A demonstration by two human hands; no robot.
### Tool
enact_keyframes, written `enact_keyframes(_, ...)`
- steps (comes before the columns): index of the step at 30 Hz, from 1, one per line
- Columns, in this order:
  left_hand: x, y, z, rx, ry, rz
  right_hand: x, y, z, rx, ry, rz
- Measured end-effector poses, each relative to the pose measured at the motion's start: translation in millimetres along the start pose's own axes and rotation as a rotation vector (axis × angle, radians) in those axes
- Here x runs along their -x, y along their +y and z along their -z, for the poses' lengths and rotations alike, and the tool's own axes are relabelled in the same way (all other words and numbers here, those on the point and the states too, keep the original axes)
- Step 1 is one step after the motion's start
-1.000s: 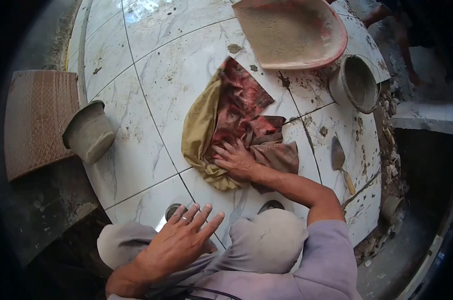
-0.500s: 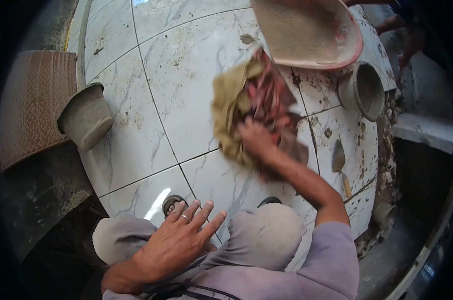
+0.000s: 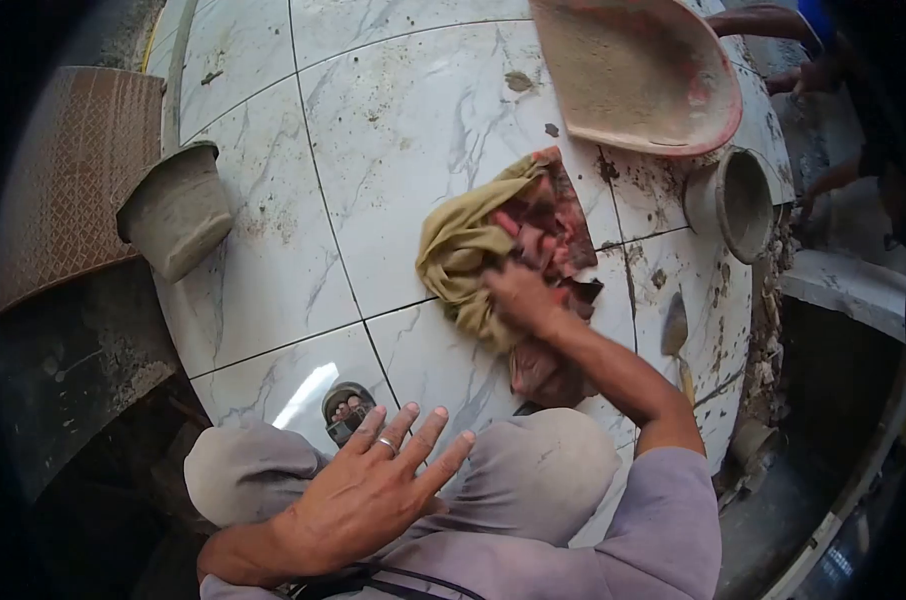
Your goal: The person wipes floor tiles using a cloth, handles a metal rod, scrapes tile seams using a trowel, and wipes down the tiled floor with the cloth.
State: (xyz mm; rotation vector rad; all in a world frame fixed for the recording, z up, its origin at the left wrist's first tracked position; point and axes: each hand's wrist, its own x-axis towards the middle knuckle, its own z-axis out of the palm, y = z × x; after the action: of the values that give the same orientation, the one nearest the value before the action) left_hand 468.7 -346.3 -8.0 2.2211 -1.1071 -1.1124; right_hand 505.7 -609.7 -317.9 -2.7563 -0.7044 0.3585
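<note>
1. A white floor (image 3: 403, 150) of glossy, grey-veined tiles with dark joints spreads out ahead, specked with grey-brown dirt; broken rubble (image 3: 768, 345) lines its right edge.
2. A crumpled cloth (image 3: 463, 240), olive-yellow on one side and stained red and maroon on the other, lies near the middle of the floor, over a tile joint.
3. The right hand (image 3: 521, 297) is on the cloth, its grip closed over a bunched part of the fabric; the fingertips are blurred.
4. The left hand (image 3: 373, 495) is held above the lap, palm down, with its grip wide, the fingers spread and nothing held; a ring sits on one finger. Whether it touches the leg, I cannot tell.
5. Beyond the cloth, toward the far right corner of the floor, lies a broad red-rimmed pan (image 3: 623, 80) coated in grey-brown residue.
6. Just beside it, by the right edge, is a round grey bucket (image 3: 703, 195); nearer along that edge lies a metal trowel (image 3: 676, 328) with a pale handle.
7. At the left edge are a second grey bucket (image 3: 181, 215), smeared with mortar, and a brown patterned panel (image 3: 83, 180).
8. Another person's arm (image 3: 763, 22) reaches in beside the pan.
</note>
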Motion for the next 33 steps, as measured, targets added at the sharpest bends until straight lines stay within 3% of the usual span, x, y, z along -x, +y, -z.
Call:
enact_keyframes(1,-1,-1,-2,-0.033,-0.011,-0.007,-18,37,-4,0.133,0.065,-0.042)
enact_keyframes(4,-5,2,-11,-0.033,-0.047,-0.001,-87,111,35,0.045,0.345,-0.519)
enact_keyframes(7,-1,4,-7,-0.052,-0.041,0.032,-108,130,54,-0.001,0.346,-0.457)
enact_keyframes(9,1,4,-2,-0.064,-0.017,0.047,-74,89,28,0.085,0.318,-0.331)
enact_keyframes(11,5,6,-1,-0.042,-0.004,0.026,-27,28,4,0.087,0.115,0.059)
enact_keyframes(12,5,6,0,-0.030,-0.002,0.037,-5,-13,6,-0.054,0.033,0.041)
enact_keyframes(13,4,6,0,-0.035,-0.022,0.015,-15,-11,24,0.069,0.284,0.198)
enact_keyframes(15,-2,3,-4,-0.020,-0.057,-0.003,-50,31,19,0.159,0.335,0.102)
enact_keyframes(16,-4,3,-7,-0.038,-0.068,0.009,-68,59,0,0.131,0.123,-0.151)
enact_keyframes(17,-7,3,-10,-0.070,-0.069,0.020,-95,70,23,0.080,0.168,-0.350)
enact_keyframes(18,-8,3,-12,-0.070,-0.070,0.025,-115,79,45,0.054,0.287,-0.351)
enact_keyframes(21,-6,1,-12,-0.110,-0.047,0.062,-123,81,57,0.113,0.285,-0.278)
enact_keyframes(24,3,3,-10,-0.126,-0.006,0.044,-58,15,26,0.069,0.015,0.020)
enact_keyframes(25,4,4,-10,-0.121,-0.001,0.046,-31,-5,8,0.062,-0.007,0.114)
enact_keyframes(26,3,3,-9,-0.089,0.009,0.026,-28,-9,7,0.016,0.120,0.184)
enact_keyframes(28,1,2,-10,-0.046,0.002,0.008,-57,30,11,0.110,0.178,0.126)
enact_keyframes(29,-1,4,-11,-0.052,-0.029,0.016,-78,45,19,0.177,0.110,-0.116)
enact_keyframes(30,-4,4,-13,-0.077,-0.041,0.027,-100,50,44,0.110,0.241,-0.181)
enact_keyframes(32,-4,6,-19,-0.084,-0.027,0.038,-114,61,43,0.136,0.332,-0.207)
enact_keyframes(33,-2,7,-19,-0.084,-0.002,0.053,-110,56,38,0.182,0.221,-0.193)
